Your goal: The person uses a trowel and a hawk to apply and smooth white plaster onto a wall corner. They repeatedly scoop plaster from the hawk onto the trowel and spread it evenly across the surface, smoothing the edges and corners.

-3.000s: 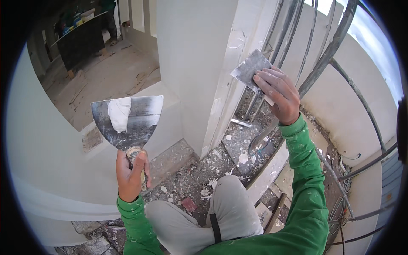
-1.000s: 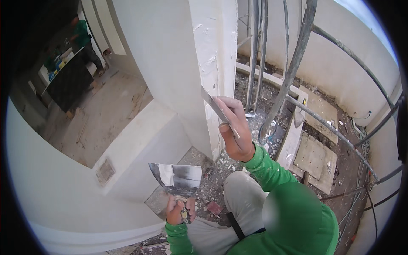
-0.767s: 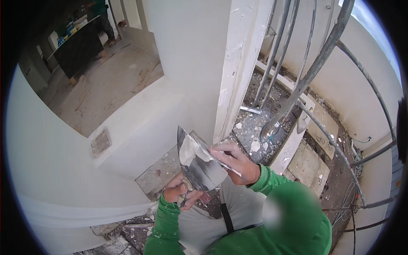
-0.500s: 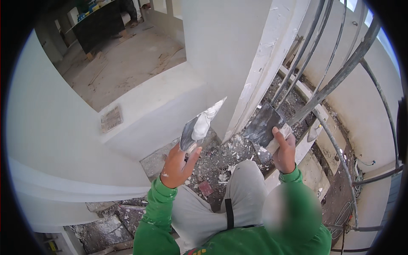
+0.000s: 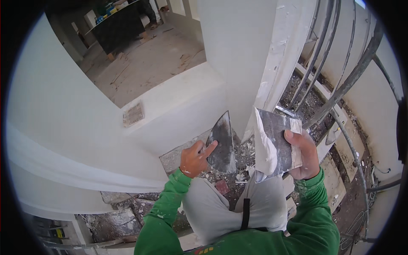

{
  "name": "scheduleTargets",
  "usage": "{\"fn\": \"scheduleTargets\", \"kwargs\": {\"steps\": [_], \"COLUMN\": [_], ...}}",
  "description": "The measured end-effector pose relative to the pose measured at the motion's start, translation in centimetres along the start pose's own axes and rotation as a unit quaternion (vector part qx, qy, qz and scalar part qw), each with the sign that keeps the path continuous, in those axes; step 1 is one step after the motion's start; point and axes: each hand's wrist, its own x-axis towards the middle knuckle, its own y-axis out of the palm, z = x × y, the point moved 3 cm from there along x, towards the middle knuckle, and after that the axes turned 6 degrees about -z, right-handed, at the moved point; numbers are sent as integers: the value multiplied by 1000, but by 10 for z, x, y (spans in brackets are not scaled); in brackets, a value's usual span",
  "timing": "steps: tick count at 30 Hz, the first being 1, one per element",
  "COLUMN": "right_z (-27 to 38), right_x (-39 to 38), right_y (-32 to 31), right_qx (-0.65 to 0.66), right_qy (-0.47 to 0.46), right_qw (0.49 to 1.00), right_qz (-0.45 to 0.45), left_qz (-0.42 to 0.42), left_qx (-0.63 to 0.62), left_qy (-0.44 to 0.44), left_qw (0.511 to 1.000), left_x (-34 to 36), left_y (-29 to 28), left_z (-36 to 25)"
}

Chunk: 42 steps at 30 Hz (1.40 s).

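Observation:
My left hand [image 5: 194, 160] is closed on a pointed trowel [image 5: 221, 148], its index finger stretched along the dark blade. Thin white smears mark the blade, and its grip is hidden in my hand. In my right hand [image 5: 307, 154] is a rectangular putty blade [image 5: 284, 127], gripped by its white-crusted right side with the thumb on top. A thick ridge of white putty [image 5: 266, 151] runs down the left edge of that blade. The two tools are apart, held above my knees with the trowel to the left.
A white wall and ledge [image 5: 182, 91] rise ahead, with a small tile-like block [image 5: 134, 114] on the ledge. Grey metal bars [image 5: 352, 76] stand close on the right. Debris and a reddish piece [image 5: 222, 187] lie on the floor. A dark table [image 5: 118, 32] stands beyond the opening.
The lump of putty on the trowel is gone from its visible face; a ridge of putty now lies along the other blade's left edge. The right blade has risen and turned. The view has shifted.

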Motion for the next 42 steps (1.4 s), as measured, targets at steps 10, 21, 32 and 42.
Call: {"fn": "scheduleTargets", "kwargs": {"steps": [10,21,32,42], "right_z": [-32,-14,3,37], "right_x": [8,8,34,68], "right_y": [11,-21,10,9], "right_qx": [-221,-672,-619,-374], "right_qy": [-544,-653,-742,-358], "right_qw": [809,345,224,854], "right_qz": [19,-46,127,46], "left_qz": [156,-5,273,375], "left_qx": [-846,-639,-328,-618], "left_qy": [-375,-386,-223,-217], "left_qw": [345,665,876,656], "left_x": [20,53,1,21], "left_y": [-16,-48,30,-23], "left_z": [-82,-58,-71,-46]}}
